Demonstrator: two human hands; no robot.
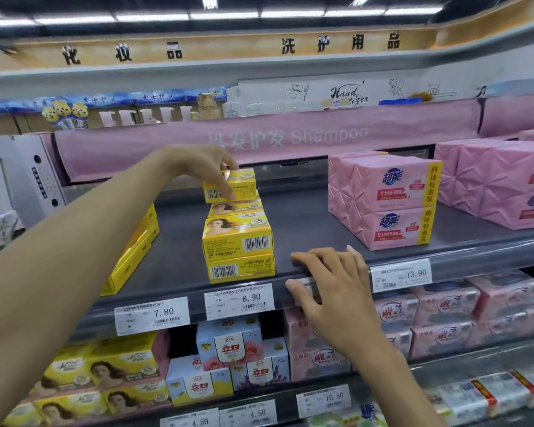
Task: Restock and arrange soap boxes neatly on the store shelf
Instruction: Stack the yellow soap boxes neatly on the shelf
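My left hand (pixel 205 167) reaches deep into the grey shelf (pixel 305 223) and grips a yellow soap box (pixel 238 184), thumb on its barcode face, fingers over its top. That box sits on a rear stack of yellow boxes (pixel 236 207). In front stands a two-high stack of the same yellow soap boxes (pixel 239 248) at the shelf's front edge. My right hand (pixel 327 288) rests on the shelf's front lip, fingers straight on top and thumb over the price rail, holding nothing.
More yellow boxes (pixel 133 251) lie at the left of the shelf. Pink soap packs (pixel 389 198) are stacked at the right, with more further right (pixel 500 183). Price tags (pixel 239 300) line the rail. The lower shelf holds yellow, blue and pink soap boxes (pixel 228 349).
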